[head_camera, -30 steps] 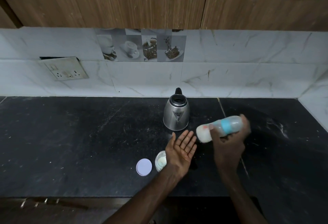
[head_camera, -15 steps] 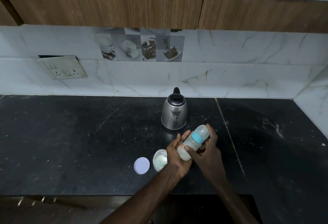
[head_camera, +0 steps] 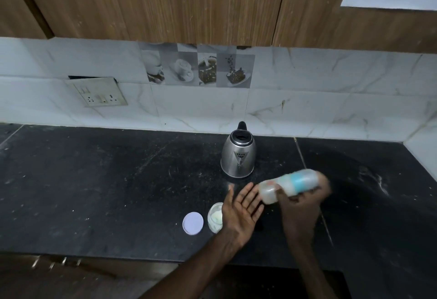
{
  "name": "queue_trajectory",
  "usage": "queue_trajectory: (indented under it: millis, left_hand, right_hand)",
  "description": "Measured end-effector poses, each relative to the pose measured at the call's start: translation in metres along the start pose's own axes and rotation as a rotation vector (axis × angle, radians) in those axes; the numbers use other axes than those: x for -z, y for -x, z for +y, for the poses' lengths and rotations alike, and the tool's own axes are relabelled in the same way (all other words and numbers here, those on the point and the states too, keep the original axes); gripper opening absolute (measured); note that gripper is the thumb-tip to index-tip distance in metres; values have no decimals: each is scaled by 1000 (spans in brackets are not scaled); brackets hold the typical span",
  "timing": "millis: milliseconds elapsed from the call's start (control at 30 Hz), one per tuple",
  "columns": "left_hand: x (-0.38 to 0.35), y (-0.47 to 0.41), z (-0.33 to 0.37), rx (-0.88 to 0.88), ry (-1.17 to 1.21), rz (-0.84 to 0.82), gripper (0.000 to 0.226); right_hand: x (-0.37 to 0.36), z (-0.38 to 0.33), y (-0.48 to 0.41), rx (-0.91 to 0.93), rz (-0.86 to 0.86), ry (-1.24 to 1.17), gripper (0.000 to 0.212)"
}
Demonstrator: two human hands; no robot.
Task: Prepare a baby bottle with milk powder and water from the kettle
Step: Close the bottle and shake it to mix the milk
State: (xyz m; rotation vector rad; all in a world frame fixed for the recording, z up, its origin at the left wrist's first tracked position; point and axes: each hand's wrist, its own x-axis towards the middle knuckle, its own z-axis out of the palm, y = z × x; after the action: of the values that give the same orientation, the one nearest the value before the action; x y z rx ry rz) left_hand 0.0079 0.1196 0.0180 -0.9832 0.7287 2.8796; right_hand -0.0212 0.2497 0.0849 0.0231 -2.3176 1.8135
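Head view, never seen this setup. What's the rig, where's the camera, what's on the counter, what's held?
There is no robot here: a person works with bare hands, and the single wide-angle camera sits on their head, looking forward and down. So the arms entering from the bottom are the wearer's own. On the black countertop stand a steel kettle, a small open jar with white powder, and a round lid lying flat beside it. The right hand grips a baby bottle with a blue collar, tipped nearly sideways and blurred, probably by motion. The left hand is open, palm up, by the bottle's base; whether they touch is unclear.
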Motion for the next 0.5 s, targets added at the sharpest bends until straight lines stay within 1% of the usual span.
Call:
queue_trajectory:
  millis: [67, 100, 200, 400, 500]
  left_hand:
    - [-1, 4, -5, 6, 43, -25, 71]
    - [-3, 5, -5, 18, 61, -39, 71]
    - [-8, 9, -2, 42, 96, -73, 73]
    - [-5, 11, -3, 64, 112, -113, 69]
    - [0, 8, -6, 66, 90, -122, 74]
  right_hand:
    - [-12, 7, 20, -21, -222, 106, 100]
    - [-16, 13, 28, -23, -256, 127, 101]
    - [-17, 11, 37, -43, -260, 93, 102]
    - [-11, 6, 36, -11, -314, 152, 97]
    - [-9, 1, 32, 13, -308, 181, 96]
